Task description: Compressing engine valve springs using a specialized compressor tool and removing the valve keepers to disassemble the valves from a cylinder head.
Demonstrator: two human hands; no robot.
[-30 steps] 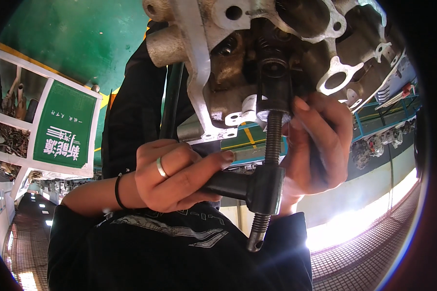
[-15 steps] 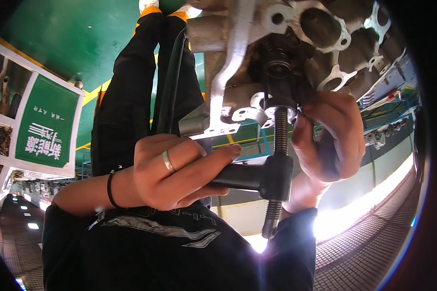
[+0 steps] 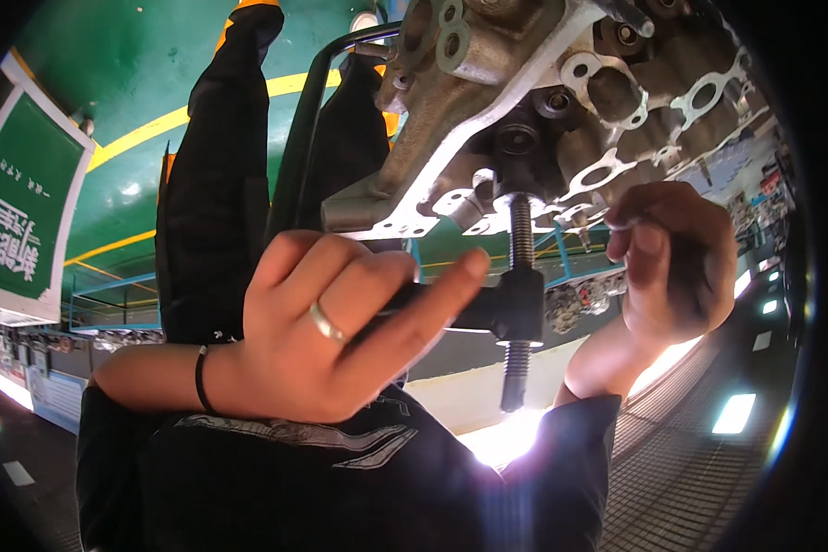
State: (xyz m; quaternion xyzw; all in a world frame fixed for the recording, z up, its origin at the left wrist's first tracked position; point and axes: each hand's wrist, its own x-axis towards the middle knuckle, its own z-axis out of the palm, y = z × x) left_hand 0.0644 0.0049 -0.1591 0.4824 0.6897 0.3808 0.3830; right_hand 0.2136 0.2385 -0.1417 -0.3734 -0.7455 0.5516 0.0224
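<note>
A black C-shaped valve spring compressor spans a grey metal cylinder head. Its threaded spindle runs through the end block, and its dark cup sits against a valve recess in the head. My left hand, with a ring on one finger, is wrapped around the tool's arm beside the end block; one finger stretches along it. To the right of the spindle, my right hand is raised apart from the tool, fingers curled toward the thumb. Whatever those fingers may hold is hidden.
The tool's curved frame passes in front of my legs. A green board with a white frame stands at the left above a green floor with yellow lines. Blurred metal parts lie farther behind the spindle.
My right hand has left the cup end of the spindle and moved right. The cylinder head and compressor appear shifted and tilted in view. My left hand keeps its hold, one finger now straighter.
</note>
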